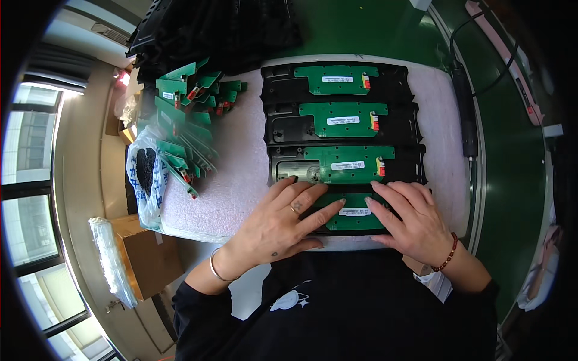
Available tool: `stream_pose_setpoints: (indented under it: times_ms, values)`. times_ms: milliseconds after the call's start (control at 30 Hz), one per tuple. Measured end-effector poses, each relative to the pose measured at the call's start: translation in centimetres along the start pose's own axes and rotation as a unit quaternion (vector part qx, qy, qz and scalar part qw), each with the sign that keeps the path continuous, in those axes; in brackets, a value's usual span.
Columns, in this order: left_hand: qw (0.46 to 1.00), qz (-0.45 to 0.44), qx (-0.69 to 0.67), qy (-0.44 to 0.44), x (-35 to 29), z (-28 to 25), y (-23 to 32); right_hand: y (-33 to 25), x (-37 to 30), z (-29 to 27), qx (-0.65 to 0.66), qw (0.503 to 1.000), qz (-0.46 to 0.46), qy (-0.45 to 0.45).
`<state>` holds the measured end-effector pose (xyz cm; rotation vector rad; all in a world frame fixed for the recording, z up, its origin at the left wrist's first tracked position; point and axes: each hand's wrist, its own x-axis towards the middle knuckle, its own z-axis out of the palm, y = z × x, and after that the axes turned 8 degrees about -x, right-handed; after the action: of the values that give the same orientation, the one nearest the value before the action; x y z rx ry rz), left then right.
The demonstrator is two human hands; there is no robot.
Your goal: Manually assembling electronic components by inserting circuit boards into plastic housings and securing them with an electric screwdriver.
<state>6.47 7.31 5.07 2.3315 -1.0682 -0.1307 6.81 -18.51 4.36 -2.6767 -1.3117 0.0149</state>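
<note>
Nearest to me, a green circuit board (355, 224) with a white label lies in a black plastic housing, partly covered by my fingers. My left hand (277, 219) rests over its left side, fingers apart, the index fingertip touching the board by the label. At the right end my right hand (415, 218) has its fingers spread, with fingertips on the board and its edge. Beyond them, three more black housings (410, 163) lie in a column, each holding a green board (348, 155) with a label and a red-and-yellow connector (380, 167).
White foam padding (241, 138) lies under the housings. Loose green boards (174, 114) are heaped at the left, by a plastic bag (144, 174) of small black parts. Black housings (217, 30) are piled at the far left. A corded electric screwdriver (466, 114) lies along the right.
</note>
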Motion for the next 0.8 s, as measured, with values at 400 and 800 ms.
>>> stream_pose_setpoints:
  times_ms: [400,800]
  values:
    - [0.978,-0.055,0.137,0.149,4.4,-1.1,-1.9,6.5,6.4,-1.5,-0.054,0.981,-0.011,0.187]
    - [0.997,-0.058,-0.009,0.049,3.1,2.1,0.4,7.2,9.3,0.9,-0.083,0.987,-0.083,0.111]
